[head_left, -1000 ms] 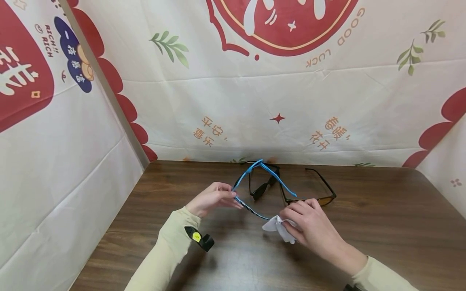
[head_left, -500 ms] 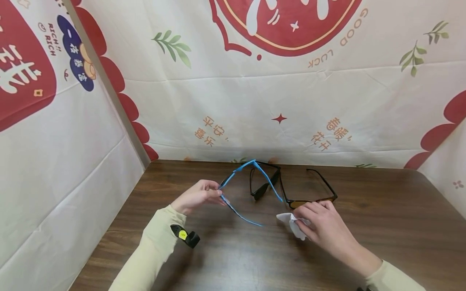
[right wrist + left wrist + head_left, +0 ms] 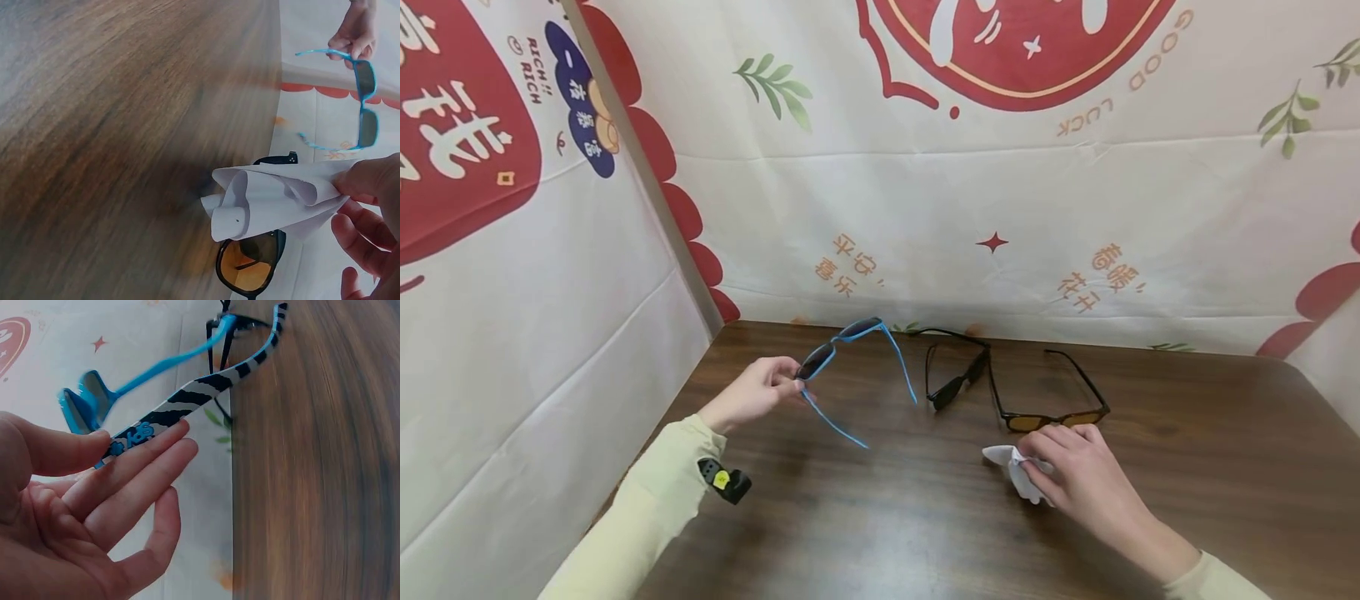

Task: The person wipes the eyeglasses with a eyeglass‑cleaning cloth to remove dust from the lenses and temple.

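Note:
My left hand [image 3: 752, 396] pinches a pair of blue sunglasses [image 3: 816, 361] near one hinge and holds them above the table. In the left wrist view, the pinched temple [image 3: 215, 384] has black-and-white zebra stripes, with the thumb on one side and fingers on the other. Both temples are unfolded. Between the thumb and fingers of my right hand [image 3: 1093, 487] is a crumpled white cloth [image 3: 269, 194], its loose folds sticking out to the left. The right hand is just in front of black-framed glasses with amber lenses [image 3: 1026, 423], which the cloth partly hides in the right wrist view.
Dark-lensed black sunglasses [image 3: 949, 392] lie with temples spread at the back of the wooden table [image 3: 910, 533], left of the amber pair. A printed white fabric backdrop [image 3: 925, 208] rises behind the table and along its sides.
The left hand has drawn the blue sunglasses left, away from the cloth, and turned them so the dark lenses show. The right hand has shifted slightly right, still gripping the cloth.

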### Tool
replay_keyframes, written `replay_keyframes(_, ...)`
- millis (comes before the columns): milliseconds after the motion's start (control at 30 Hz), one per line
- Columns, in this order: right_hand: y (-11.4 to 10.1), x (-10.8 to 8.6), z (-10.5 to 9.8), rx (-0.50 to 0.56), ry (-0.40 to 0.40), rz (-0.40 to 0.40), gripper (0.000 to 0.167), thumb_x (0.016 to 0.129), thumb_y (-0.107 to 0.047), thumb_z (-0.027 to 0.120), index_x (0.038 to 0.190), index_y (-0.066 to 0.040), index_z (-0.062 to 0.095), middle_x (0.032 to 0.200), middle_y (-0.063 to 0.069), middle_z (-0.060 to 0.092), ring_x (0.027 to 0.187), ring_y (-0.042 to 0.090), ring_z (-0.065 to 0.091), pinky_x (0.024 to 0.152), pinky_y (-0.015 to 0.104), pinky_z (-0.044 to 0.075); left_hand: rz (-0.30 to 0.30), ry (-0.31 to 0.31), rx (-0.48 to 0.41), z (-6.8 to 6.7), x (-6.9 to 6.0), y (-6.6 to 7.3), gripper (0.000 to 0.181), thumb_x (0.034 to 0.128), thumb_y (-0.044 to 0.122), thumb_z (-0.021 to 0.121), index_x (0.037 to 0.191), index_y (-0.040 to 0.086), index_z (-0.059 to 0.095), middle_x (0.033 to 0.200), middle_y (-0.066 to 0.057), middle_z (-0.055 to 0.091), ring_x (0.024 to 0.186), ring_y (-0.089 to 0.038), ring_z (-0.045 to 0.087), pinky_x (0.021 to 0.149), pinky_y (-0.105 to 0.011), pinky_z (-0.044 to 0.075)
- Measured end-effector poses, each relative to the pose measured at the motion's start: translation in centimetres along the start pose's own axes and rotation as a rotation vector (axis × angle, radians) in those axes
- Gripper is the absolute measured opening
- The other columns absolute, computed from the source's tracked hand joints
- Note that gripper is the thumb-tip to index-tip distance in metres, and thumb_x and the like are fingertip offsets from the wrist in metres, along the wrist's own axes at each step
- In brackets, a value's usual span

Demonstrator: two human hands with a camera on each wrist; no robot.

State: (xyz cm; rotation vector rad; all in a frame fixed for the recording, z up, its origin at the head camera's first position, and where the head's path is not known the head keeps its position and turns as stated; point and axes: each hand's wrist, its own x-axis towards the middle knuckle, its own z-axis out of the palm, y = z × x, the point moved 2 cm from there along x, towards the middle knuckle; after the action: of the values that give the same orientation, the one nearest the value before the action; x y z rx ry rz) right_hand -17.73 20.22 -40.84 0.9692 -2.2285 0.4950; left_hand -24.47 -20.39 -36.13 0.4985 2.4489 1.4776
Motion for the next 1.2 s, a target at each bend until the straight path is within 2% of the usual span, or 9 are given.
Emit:
replay_keyframes(133, 0.1, -0.2, 0.2, 0.0, 0.003, 0.004, 0.043, 0.102, -0.047, 0.034, 0.084, -0.02, 0.063, 0.085, -0.013, 0.061, 0.072, 0.007, 0.056, 0.068, 0.035, 0.035, -0.02, 0.06, 0.055, -1.3, -0.8, 0.2, 0.012, 0.0958, -0.004, 0.049, 0.106, -0.01, 0.054, 0.092, -0.019, 0.071, 0.09, -0.032, 0.069, 0.09, -0.05, 0.047)
replay_keyframes(233, 0.1, -0.3, 0.3, -0.003, 0.005, 0.004, 0.043, 0.102, -0.047, 0.034, 0.084, -0.02, 0.063, 0.084, -0.014, 0.06, 0.07, 0.006, 0.054, 0.067, 0.035, 0.035, -0.006, 0.123, 0.185, -2.0, -0.9, 0.6, 0.01, 0.0947, -0.004, 0.051, 0.102, -0.008, 0.055, 0.089, -0.016, 0.071, 0.085, -0.028, 0.069, 0.08, -0.043, 0.052)
replay_keyframes(433, 0.2, -0.5, 0.1, -0.014, 0.008, 0.007, 0.043, 0.102, -0.046, 0.033, 0.083, -0.02, 0.062, 0.083, -0.014, 0.06, 0.07, 0.006, 0.054, 0.067, 0.036, 0.035, 0.097, 0.269, 0.508, -2.5, -0.1, 1.4, 0.007, 0.0886, -0.004, 0.059, 0.095, -0.003, 0.058, 0.077, -0.011, 0.07, 0.064, -0.018, 0.061, 0.06, -0.034, 0.044)
replay_keyframes(533, 0.2, -0.6, 0.1, -0.019, 0.011, 0.007, 0.044, 0.102, -0.046, 0.033, 0.083, -0.02, 0.062, 0.083, -0.014, 0.06, 0.071, 0.007, 0.055, 0.068, 0.036, 0.035, 0.169, 0.347, 0.645, -2.1, 0.4, 1.5, 0.01, 0.085, -0.005, 0.064, 0.092, -0.002, 0.057, 0.072, -0.011, 0.067, 0.058, -0.022, 0.056, 0.056, -0.037, 0.044)
replay_keyframes(633, 0.2, -0.7, 0.1, -0.025, 0.015, 0.006, 0.044, 0.102, -0.046, 0.033, 0.083, -0.02, 0.062, 0.082, -0.014, 0.06, 0.071, 0.007, 0.055, 0.068, 0.036, 0.036, 0.213, 0.397, 0.779, -1.4, 0.8, 1.5, 0.014, 0.084, -0.003, 0.067, 0.092, -0.001, 0.056, 0.074, -0.013, 0.067, 0.06, -0.029, 0.061, 0.055, -0.044, 0.048)
replay_keyframes(733, 0.3, -0.9, 0.1, -0.025, 0.021, 0.006, 0.043, 0.102, -0.046, 0.034, 0.083, -0.02, 0.062, 0.082, -0.014, 0.06, 0.071, 0.008, 0.055, 0.068, 0.036, 0.035, 0.204, 0.362, 0.858, -0.4, 1.1, 1.4, 0.015, 0.0858, -0.001, 0.067, 0.093, 0.001, 0.054, 0.076, -0.015, 0.067, 0.061, -0.033, 0.063, 0.052, -0.046, 0.049)
replay_keyframes(833, 0.3, -1.0, 0.0, -0.023, 0.023, 0.008, 0.043, 0.102, -0.046, 0.034, 0.083, -0.02, 0.063, 0.082, -0.014, 0.06, 0.071, 0.007, 0.055, 0.069, 0.035, 0.035, 0.181, 0.286, 0.904, 0.4, 1.4, 1.3, 0.018, 0.0863, 0.0, 0.068, 0.093, 0.004, 0.052, 0.076, -0.016, 0.067, 0.061, -0.031, 0.064, 0.049, -0.043, 0.049)
replay_keyframes(1000, 0.3, -1.2, -0.1, -0.025, 0.026, 0.01, 0.044, 0.102, -0.046, 0.034, 0.083, -0.019, 0.063, 0.082, -0.013, 0.06, 0.07, 0.008, 0.056, 0.069, 0.035, 0.035, 0.186, 0.166, 0.982, 1.5, 1.7, 1.0, 0.023, 0.0843, 0.0, 0.07, 0.094, 0.006, 0.05, 0.072, -0.015, 0.064, 0.056, -0.027, 0.06, 0.046, -0.04, 0.048)
replay_keyframes(1200, 0.2, -1.3, -0.1, -0.022, 0.03, 0.002, 0.044, 0.102, -0.046, 0.034, 0.083, -0.019, 0.063, 0.081, -0.013, 0.06, 0.069, 0.007, 0.055, 0.069, 0.034, 0.035, 0.217, 0.109, 1.036, 2.2, 2.1, -0.1, 0.024, 0.081, -0.003, 0.071, 0.094, 0.008, 0.053, 0.073, -0.012, 0.065, 0.055, -0.022, 0.056, 0.048, -0.037, 0.049)
